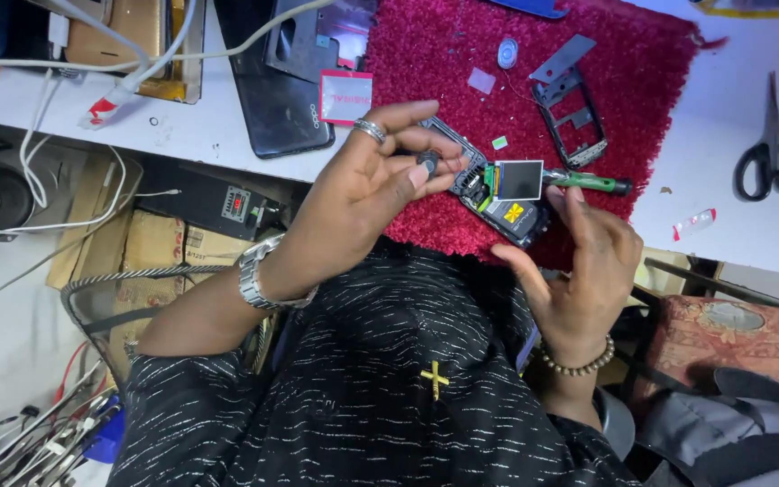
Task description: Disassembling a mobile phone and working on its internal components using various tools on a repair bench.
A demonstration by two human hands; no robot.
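Note:
An opened small phone [507, 203] lies on a red fuzzy mat [624, 54], its little square screen [517, 179] flipped up. My left hand [376, 185], with a ring and a metal wristwatch, pinches a small dark round part [428, 161] at the phone's upper end. My right hand [579, 271], wearing a bead bracelet, holds a green-handled screwdriver [588, 182] that points at the phone beside the screen.
On the mat lie a black phone frame [572, 113], a grey metal plate [563, 59] and a small oval part [508, 52]. A black smartphone [268, 95] and cables sit on the white table [723, 180]. Scissors [773, 149] rest at right. Boxes and wires fill the floor left.

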